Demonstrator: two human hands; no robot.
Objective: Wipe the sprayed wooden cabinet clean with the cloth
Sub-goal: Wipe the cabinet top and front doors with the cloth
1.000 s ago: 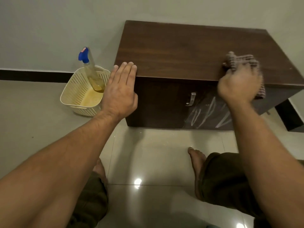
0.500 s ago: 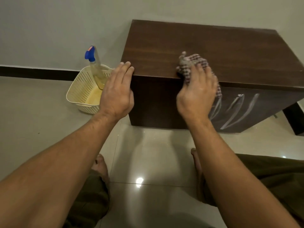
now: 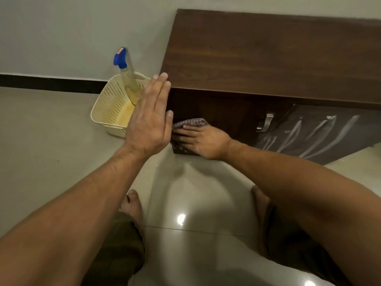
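A low dark wooden cabinet (image 3: 257,54) stands against the wall. Its right door shows pale streaks (image 3: 321,135). My right hand (image 3: 204,141) presses a checked cloth (image 3: 190,122) flat against the lower left part of the cabinet's front, fingers spread over it. My left hand (image 3: 150,118) is flat with the fingers together, resting its fingertips at the cabinet's top left front corner; it holds nothing. A metal door handle (image 3: 265,122) sits to the right of the cloth.
A cream perforated basket (image 3: 109,106) stands on the floor left of the cabinet, with a spray bottle (image 3: 125,75) with a blue head leaning in it. Glossy tiles (image 3: 195,203) lie below, with my bare feet and knees close to the cabinet.
My right hand has carried the cloth from the top front edge down to the lower left of the cabinet's front. The left hand stays at the corner. The view has shifted left.
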